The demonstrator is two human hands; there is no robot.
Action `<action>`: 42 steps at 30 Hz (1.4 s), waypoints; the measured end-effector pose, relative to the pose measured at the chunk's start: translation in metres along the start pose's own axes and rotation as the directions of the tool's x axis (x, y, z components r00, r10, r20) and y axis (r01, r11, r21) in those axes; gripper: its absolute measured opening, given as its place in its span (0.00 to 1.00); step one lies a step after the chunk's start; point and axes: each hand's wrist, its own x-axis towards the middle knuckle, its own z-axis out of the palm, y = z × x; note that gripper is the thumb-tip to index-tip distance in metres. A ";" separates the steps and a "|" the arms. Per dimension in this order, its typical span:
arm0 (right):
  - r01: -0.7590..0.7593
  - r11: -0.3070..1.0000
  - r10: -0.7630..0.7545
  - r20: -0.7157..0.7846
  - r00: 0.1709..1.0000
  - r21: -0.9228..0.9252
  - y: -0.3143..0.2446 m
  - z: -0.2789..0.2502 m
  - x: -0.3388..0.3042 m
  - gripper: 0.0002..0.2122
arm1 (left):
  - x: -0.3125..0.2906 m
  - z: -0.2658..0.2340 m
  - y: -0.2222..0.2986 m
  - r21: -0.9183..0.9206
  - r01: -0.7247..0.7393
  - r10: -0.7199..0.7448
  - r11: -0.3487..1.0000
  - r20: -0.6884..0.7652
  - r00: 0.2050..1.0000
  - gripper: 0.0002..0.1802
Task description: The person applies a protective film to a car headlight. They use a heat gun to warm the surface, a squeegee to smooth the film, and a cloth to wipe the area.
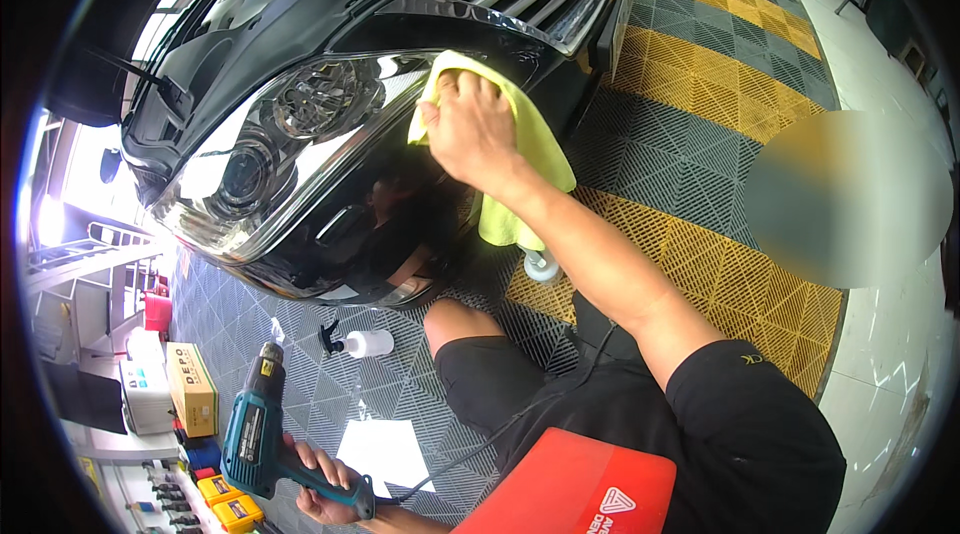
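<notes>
My right hand [472, 129] presses a yellow-green cloth [512, 224] against the front of a black car, just beside the inner end of its headlight [325, 104]. The fingers are bent over the cloth, and its loose part hangs down along the dark bumper [350, 244]. At the lower left, my left hand [325, 479] is wrapped round the handle of a teal and black heat gun [255, 434]. Its nozzle points up and away from me, below the bumper and apart from it. A black cord trails from the handle toward my body.
A clear spray bottle with a black trigger [370, 344] lies on the grey and yellow grid floor, near a white sheet [385, 454]. Another pale bottle [541, 267] is partly hidden under the cloth. A red panel [575, 489] covers my lap. Cardboard box [192, 389] and yellow cases [237, 514] stand left.
</notes>
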 end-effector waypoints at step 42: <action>0.416 0.819 -0.283 -0.351 0.893 0.396 -0.034 -0.026 -0.014 0.10 | -0.004 0.008 -0.026 -0.176 -0.088 0.102 0.980 0.070 0.992 0.46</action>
